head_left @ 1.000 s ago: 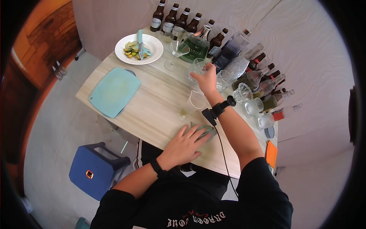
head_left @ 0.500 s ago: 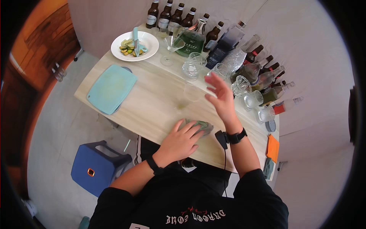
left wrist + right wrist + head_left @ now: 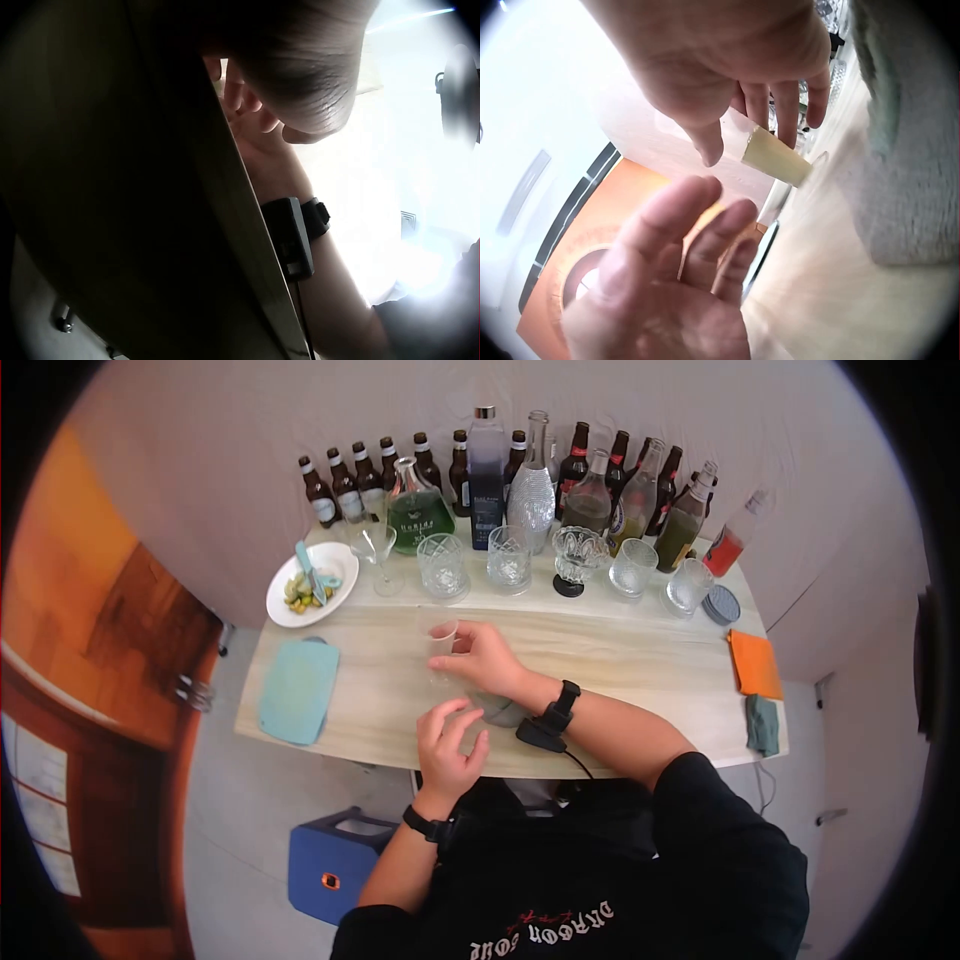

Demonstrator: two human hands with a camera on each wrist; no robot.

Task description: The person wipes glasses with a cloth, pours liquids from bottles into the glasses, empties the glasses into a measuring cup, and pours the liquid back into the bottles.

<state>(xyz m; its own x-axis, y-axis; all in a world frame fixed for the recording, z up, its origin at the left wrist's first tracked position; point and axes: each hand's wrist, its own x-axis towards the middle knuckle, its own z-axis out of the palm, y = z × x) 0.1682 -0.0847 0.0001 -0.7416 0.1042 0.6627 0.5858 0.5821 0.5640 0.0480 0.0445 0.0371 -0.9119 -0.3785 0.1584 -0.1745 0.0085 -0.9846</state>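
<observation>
A clear plastic cup [image 3: 441, 643] stands near the middle of the table, the thumb and fingers of my right hand [image 3: 482, 660] around it. Pale yellow liquid shows in the cup [image 3: 776, 156] in the right wrist view, below the right hand [image 3: 727, 56]. My left hand [image 3: 450, 752] is raised at the table's front edge, fingers loosely bent and holding nothing; its palm and fingers [image 3: 667, 285] face the cup there. A grey-green cloth [image 3: 503, 712] lies beside the hands, partly hidden by the right wrist. In the left wrist view, the left hand [image 3: 307, 71] largely covers the right hand [image 3: 266, 154].
Behind the cup stand cut glasses [image 3: 443, 572], a martini glass [image 3: 375, 545] and several bottles [image 3: 487, 490]. At left are a plate [image 3: 345, 592] of cut fruit and a blue board [image 3: 298, 690]; at right, an orange cloth [image 3: 756, 663] and a dark green cloth [image 3: 762, 725].
The head view has shifted and shows more of the bottles. My right hand has come from the back glasses to grip the plastic cup. My left hand has lifted off the grey-green cloth.
</observation>
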